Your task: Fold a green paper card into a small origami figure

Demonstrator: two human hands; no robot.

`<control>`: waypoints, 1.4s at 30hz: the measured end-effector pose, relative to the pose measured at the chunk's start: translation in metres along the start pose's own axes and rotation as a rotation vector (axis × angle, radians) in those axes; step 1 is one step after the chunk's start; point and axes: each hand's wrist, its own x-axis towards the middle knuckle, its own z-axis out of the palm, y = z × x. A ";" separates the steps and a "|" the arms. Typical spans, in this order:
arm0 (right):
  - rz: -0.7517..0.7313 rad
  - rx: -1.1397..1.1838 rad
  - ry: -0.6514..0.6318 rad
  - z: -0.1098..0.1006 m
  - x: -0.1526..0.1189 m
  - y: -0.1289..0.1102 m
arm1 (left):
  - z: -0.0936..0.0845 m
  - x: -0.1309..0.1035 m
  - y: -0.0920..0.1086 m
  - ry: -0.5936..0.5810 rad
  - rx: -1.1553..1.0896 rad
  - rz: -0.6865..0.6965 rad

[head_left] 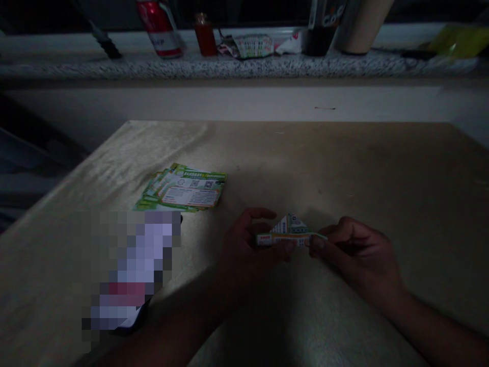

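Extends a bare left forearm (175, 321) from the bottom edge up toward the right, and a bare right forearm (435, 326) from the lower right up toward the left. Holds the bare left hand (242, 247) with thumb stretched rightward and fingers curved beyond it. Turns the bare right hand (364, 260) inward, with thumb and index finger pinched and the others curled toward the palm. Points both thumb tips toward each other, near but apart.
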 end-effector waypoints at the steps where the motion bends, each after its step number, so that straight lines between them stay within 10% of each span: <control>1: 0.011 0.004 -0.013 0.000 0.000 0.000 | 0.000 0.000 0.000 0.003 -0.001 -0.001; 42: 0.217 0.117 -0.161 0.000 -0.001 -0.012 | -0.006 0.000 0.004 -0.066 0.169 0.064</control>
